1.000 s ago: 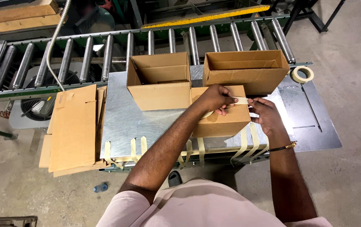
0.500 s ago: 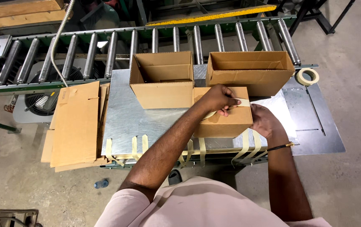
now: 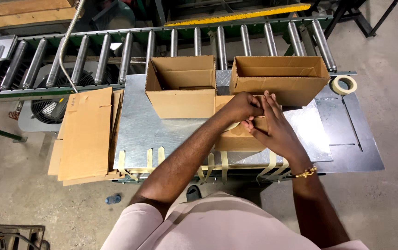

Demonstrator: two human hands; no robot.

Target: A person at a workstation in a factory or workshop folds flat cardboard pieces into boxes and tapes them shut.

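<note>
We see a small closed cardboard box (image 3: 238, 136), plain brown corrugated board with a matte face, lying on the sheet-metal table (image 3: 162, 134) near its front edge, just in front of two open boxes. Both hands rest on its top. The left hand (image 3: 241, 107) is curled, fingertips bent down onto the box's far edge; the right hand (image 3: 273, 125) lies flatter, fingers stretched forward and pressed against the left hand's fingers. Neither hand grasps anything we can make out; they press on the box top. A gold bracelet (image 3: 306, 173) circles the right wrist.

Half a second ago the hands were apart, the left pinching at a strip of tape at the box's far corner and the right lower on its side; now they have come together over the middle of the top.

Behind stand two open-topped cartons: a squarer one (image 3: 182, 92) to the left and a longer one (image 3: 277, 78) to the right, touching the small box. One roll of pale masking tape (image 3: 344, 84) sits at the table's far right corner. Several cut tape strips (image 3: 150, 157) hang along the front edge. A stack of flattened cardboard (image 3: 87, 134) lies at the table's left side. Beyond runs one roller conveyor (image 3: 129, 51) of dull steel tubes, a grey fan (image 3: 50, 104) beneath it.
</note>
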